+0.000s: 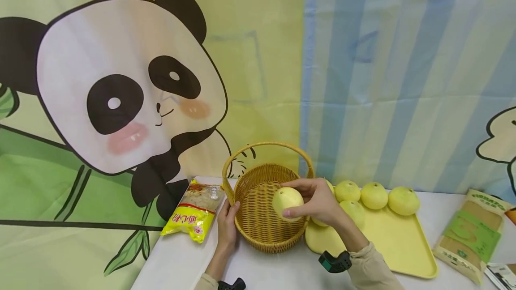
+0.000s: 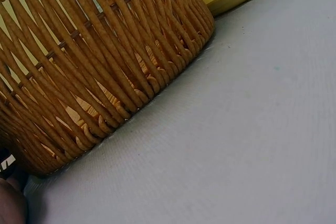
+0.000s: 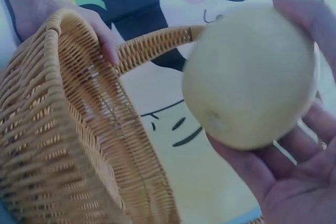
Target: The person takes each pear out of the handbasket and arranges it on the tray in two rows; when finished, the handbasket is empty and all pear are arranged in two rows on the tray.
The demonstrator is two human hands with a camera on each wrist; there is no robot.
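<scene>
A wicker basket [image 1: 269, 240] with a tall arched handle stands upright on the table. My left hand [image 1: 227, 227] grips its left side, thumb over the rim; the right wrist view shows that thumb [image 3: 107, 43] beside the handle's base. In my right hand [image 1: 320, 202] is a round pale-yellow fruit [image 1: 288, 204], held between thumb and fingers above the basket's right half. Up close, the fruit [image 3: 252, 77] looks smooth with a small dimple. Woven bottom shows inside the basket. The left wrist view has mostly the basket's outer wall [image 2: 105, 51].
Right of the basket, several similar fruits [image 1: 374, 196] sit at the back of a yellow tray [image 1: 403, 245]. A yellow-and-red food bag [image 1: 195, 211] lies to the left. At the far right is a brown-and-green packet [image 1: 471, 236]. A panda-printed cloth [image 1: 133, 57] hangs behind.
</scene>
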